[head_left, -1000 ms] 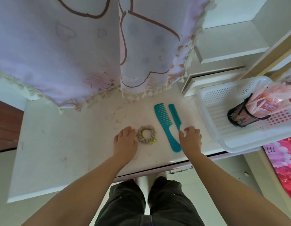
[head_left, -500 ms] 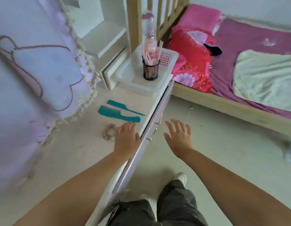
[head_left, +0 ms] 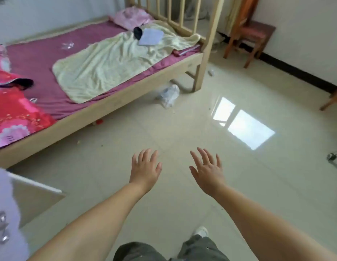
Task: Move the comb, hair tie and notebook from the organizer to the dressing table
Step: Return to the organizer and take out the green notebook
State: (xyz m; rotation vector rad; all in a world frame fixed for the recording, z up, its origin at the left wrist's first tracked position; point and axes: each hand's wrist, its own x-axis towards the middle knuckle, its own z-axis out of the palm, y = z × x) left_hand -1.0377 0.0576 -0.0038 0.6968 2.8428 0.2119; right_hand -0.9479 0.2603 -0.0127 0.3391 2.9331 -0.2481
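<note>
Two hands hover over the floor [head_left: 182, 129], left hand [head_left: 145, 170] and right hand [head_left: 208, 171], each grip spread and empty. One notebook [head_left: 151, 36] lies on the bed [head_left: 99, 110].

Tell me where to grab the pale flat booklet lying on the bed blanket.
Pinch the booklet by its near corner, coming from the open long side of the bed. It lies flat on the soft blanket, so fingers can probably press under it; the slatted rail blocks the far side.
</note>
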